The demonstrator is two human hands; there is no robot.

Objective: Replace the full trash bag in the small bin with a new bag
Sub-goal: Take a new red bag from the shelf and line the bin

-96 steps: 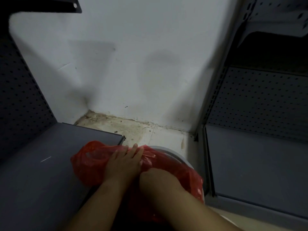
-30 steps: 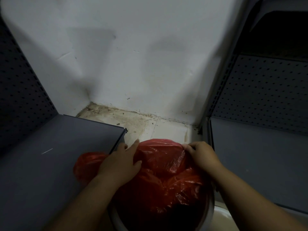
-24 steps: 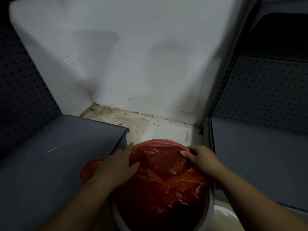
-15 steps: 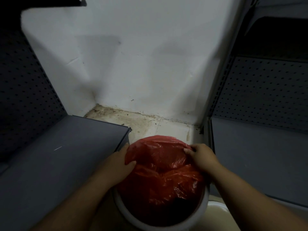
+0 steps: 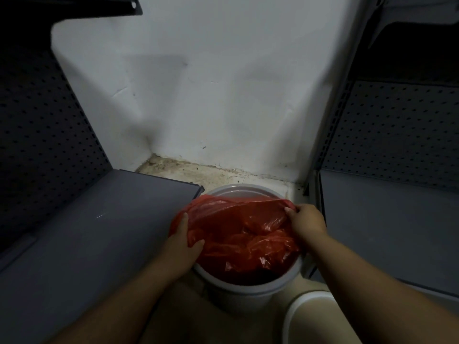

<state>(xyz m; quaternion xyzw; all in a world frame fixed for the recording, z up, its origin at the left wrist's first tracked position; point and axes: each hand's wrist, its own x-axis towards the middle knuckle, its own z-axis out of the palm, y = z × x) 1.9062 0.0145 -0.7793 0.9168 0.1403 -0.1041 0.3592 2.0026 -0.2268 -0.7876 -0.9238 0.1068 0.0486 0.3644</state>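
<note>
Two hands on red trash bag (image 5: pixel 238 234) inside white bin (image 5: pixel 248 289) on floor between shelves, left hand (image 5: pixel 182 244) fingers gripping its left edge, right hand (image 5: pixel 306 219) fingers pinching its right edge.

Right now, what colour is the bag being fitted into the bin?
Red, translucent plastic bag; clearest in the head view.

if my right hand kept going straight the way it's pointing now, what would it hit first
The right hand points left across the bin mouth while gripping the red bag edge. Going straight on, it would probably push into that stretched bag film first, then toward the left hand; depth is unclear.
</note>
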